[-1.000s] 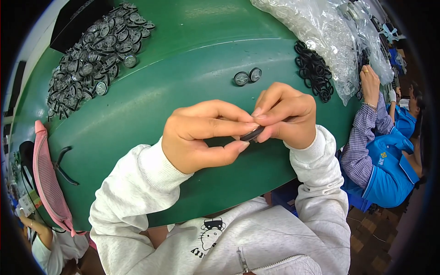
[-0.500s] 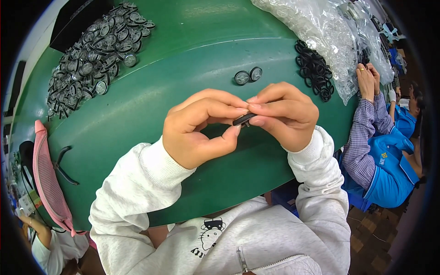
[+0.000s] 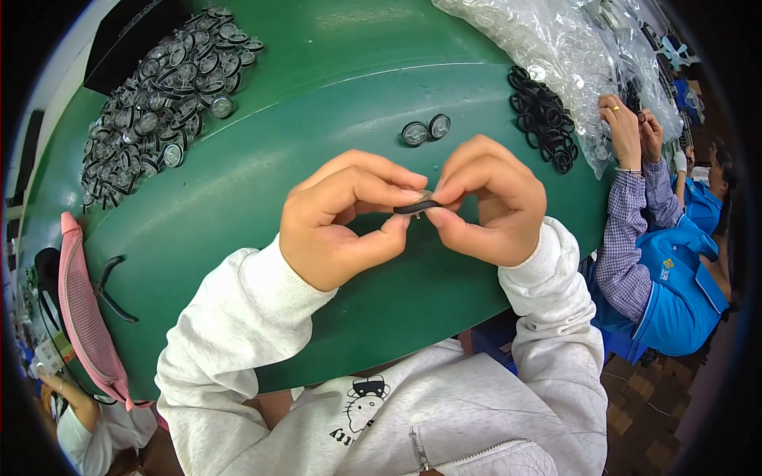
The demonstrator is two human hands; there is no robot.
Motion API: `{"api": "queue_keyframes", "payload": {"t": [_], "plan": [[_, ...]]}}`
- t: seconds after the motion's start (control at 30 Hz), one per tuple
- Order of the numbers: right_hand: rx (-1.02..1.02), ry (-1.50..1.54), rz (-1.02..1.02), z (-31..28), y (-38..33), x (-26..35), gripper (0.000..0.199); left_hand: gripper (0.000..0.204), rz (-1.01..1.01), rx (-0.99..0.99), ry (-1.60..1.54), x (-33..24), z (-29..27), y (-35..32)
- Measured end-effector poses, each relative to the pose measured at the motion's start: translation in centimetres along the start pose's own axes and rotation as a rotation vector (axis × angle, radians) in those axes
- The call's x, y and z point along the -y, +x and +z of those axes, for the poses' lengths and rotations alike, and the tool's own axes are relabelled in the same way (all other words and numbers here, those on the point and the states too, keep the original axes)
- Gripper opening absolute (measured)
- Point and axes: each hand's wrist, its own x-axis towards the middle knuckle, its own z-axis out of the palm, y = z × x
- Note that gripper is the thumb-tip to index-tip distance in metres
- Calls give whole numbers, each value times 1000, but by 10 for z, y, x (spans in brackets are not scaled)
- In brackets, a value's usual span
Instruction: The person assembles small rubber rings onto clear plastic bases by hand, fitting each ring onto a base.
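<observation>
Over the table's middle, my left hand and my right hand pinch one small see-through disc with a black rubber ring on its rim. Thumb and fingertips of each hand press on opposite ends of it. A short stub pokes out below the ring. Part of the disc is hidden by my fingers. Just beyond my fingertips lie two similar ringed discs side by side. To the right of these is a pile of loose black rubber rings.
At the far left spreads a big heap of see-through ringed discs beside a black box. A pink mesh pouch and dark-handled pliers lie at left. Plastic bags cover the far right, where a co-worker's hands work.
The disc has tilted flatter and shifted slightly left. My right thumb and fingers have moved along its rim. The co-worker's hands have moved a little apart.
</observation>
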Motion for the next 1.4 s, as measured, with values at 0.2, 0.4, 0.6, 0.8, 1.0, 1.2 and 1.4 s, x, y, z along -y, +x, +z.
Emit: {"api": "queue_keyframes", "payload": {"t": [0.2, 0.4, 0.6, 0.8, 1.0, 1.2, 1.4], "plan": [[127, 202, 167, -7, 1, 1, 19, 29, -66, 141, -155, -4, -7, 1], [153, 328, 277, -5, 2, 2, 18, 27, -161, 74, -362, -2, 0, -3], [162, 235, 232, -9, 2, 0, 18, 27, -154, 90, -376, 0, -4, -2], [143, 54, 104, -10, 1, 0, 19, 26, -225, 74, -421, 0, -5, -1], [50, -72, -90, -3, 4, -3, 20, 25, -235, -33, -473, 2, 4, 1], [32, -69, -193, -3, 3, -9, 24, 24, 51, 72, 126, 0, -7, 3], [47, -76, -119, 0, 0, -4, 27, 21, 29, -31, 260, -3, -2, -1]]}}
